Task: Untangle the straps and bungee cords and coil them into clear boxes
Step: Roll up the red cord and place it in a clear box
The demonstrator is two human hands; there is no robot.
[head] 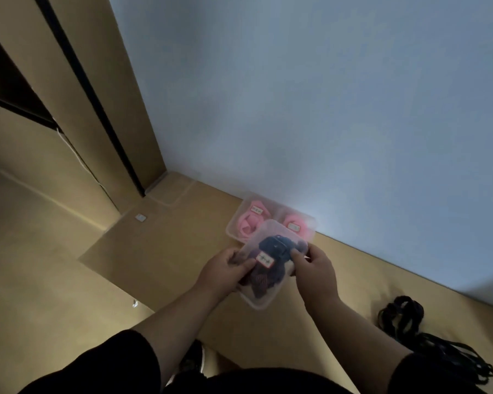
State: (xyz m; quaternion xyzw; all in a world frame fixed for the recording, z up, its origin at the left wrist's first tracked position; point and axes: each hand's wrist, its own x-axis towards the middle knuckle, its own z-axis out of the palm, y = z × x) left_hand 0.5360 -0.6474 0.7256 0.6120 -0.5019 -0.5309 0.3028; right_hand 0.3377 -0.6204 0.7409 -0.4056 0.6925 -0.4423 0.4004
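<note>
I hold a clear lidded box (pixel 271 240) above the floor, with dark blue and maroon straps coiled inside and a white label with a red border on its lid. My left hand (pixel 225 270) grips its left edge, thumb on the lid. My right hand (pixel 313 265) grips its right edge. Behind it, against the wall, stand two clear boxes with pink straps inside: one on the left (pixel 246 220) and one on the right (pixel 298 224), each labelled. A tangle of black straps (pixel 427 345) lies on the floor to my right.
A pale wall (pixel 325 109) rises just behind the boxes. Tan wardrobe panels with a dark gap (pixel 97 103) stand at the left. The floor (pixel 160 251) is tan. A small white object (pixel 135 303) lies on the floor at the left.
</note>
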